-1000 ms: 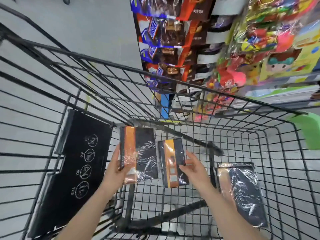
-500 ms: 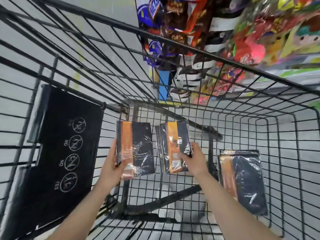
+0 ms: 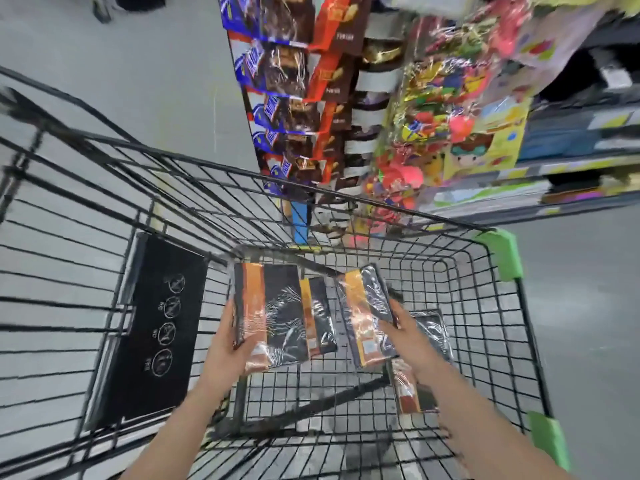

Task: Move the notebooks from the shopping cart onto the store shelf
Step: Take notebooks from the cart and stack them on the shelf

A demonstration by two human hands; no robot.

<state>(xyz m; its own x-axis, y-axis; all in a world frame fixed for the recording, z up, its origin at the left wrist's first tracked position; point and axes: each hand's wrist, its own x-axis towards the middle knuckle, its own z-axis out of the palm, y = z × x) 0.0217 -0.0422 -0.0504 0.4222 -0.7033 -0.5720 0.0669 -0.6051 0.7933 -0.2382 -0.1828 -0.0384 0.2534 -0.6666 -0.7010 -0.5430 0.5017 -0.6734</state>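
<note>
Inside the black wire shopping cart [image 3: 398,207] my left hand [image 3: 227,349] grips a shrink-wrapped black-and-orange notebook [image 3: 273,317] by its left edge. My right hand [image 3: 407,336] holds a second notebook of the same kind [image 3: 363,317], tilted, by its right edge. Both are raised above the cart floor. Between them a third notebook [image 3: 318,318] lies lower in the cart. Another notebook [image 3: 431,336] rests on the cart floor at the right, partly hidden by my right forearm. The store shelf [image 3: 585,161] stands beyond the cart at the upper right.
The cart's black child-seat flap [image 3: 156,334] with white warning icons hangs at the left. Green corner bumpers [image 3: 504,252] mark the cart's right side. Racks of chocolate boxes [image 3: 287,81] and bright wrapped toys [image 3: 443,109] stand ahead. Grey floor lies to the left.
Both hands have lifted their notebooks higher in the cart and the right one is now tilted. A third notebook has come into sight between them. The camera has tilted up toward the shelves.
</note>
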